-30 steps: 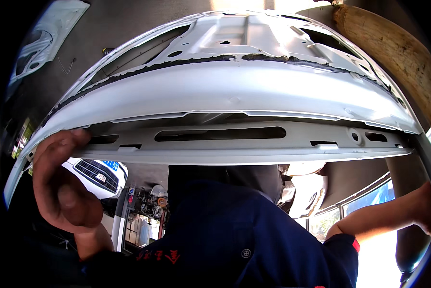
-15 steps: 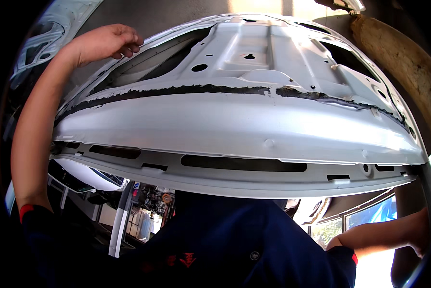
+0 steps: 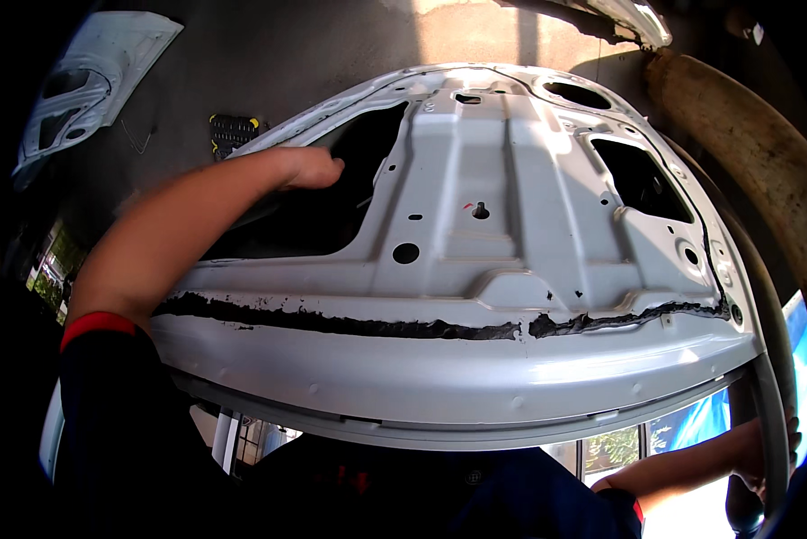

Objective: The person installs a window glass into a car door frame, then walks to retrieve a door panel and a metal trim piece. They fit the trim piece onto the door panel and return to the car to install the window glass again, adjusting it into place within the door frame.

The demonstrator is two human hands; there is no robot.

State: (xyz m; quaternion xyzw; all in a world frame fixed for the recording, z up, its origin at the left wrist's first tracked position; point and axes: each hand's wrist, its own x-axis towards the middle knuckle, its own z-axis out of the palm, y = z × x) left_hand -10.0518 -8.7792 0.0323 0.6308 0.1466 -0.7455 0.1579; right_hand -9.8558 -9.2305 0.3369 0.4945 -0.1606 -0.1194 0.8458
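Note:
A silver-white car door panel (image 3: 511, 251) fills the view, inner face up, with several cut-outs and holes. A ragged black sealant strip (image 3: 350, 325) runs across it near my body. My left hand (image 3: 309, 168) reaches over the panel, fingers curled on the rim of the big dark opening (image 3: 314, 211) at its left. At the lower right, my right hand (image 3: 763, 449) is wrapped around the door's dark curved frame bar (image 3: 772, 395). Part of that hand is hidden behind the bar.
Another pale door panel (image 3: 71, 90) lies on the dark floor at the upper left. A small black and yellow object (image 3: 233, 130) sits near it. A thick brownish beam (image 3: 754, 153) runs along the right. Windows show below the panel's edge.
My left hand rose from under the panel's lower left edge, passed over its top and now rests at the big opening. The panel has tilted and shows more of its inner face.

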